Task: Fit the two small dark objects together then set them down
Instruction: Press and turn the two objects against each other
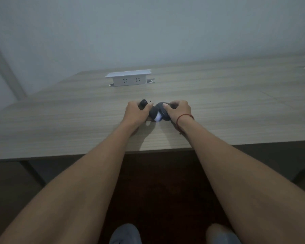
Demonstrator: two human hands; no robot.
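Two small dark rounded objects are held low over the wooden table point(77, 124), near its middle. My left hand point(135, 112) is closed around the left dark object point(152, 111), whose black end sticks out past my fingers. My right hand point(179, 111) grips the right dark object point(163, 110), thumb on top. The two pieces touch or nearly touch, with a small white patch point(158, 118) showing between them at the near side. My fingers hide much of both pieces.
A white pop-up socket box point(128, 77) stands on the table behind my hands. The table's near edge point(148, 152) runs below my wrists. A red string circles my right wrist point(182, 118). A wall rises behind the table.
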